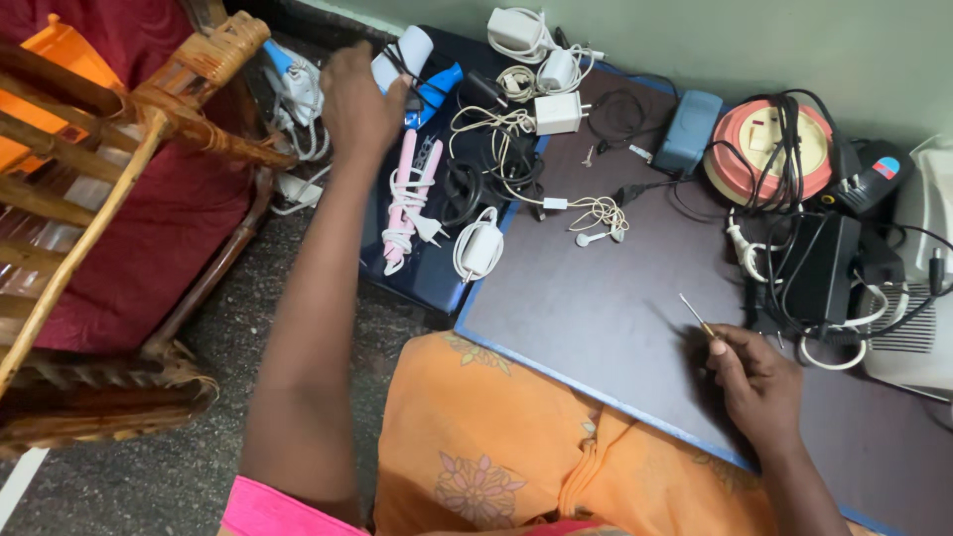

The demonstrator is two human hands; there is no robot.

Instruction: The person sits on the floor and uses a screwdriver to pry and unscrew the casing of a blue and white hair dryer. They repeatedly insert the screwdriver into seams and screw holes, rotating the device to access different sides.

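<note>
My left hand [357,99] reaches far forward and closes around a white cylindrical object [405,52] with a black cord, at the back left of a dark blue surface. Right beside it lies a blue-handled tool [437,89]. My right hand [754,382] rests on the dark board [615,308] near its front edge and pinches a thin screwdriver [695,315], whose metal tip points up and to the left.
A pink hair straightener [412,199], white chargers [556,112], earphones [596,223] and tangled cables lie across the back. A round pink cable reel [769,149], a black adapter [819,268] and a white appliance [918,288] crowd the right. A wicker chair [109,199] stands at left.
</note>
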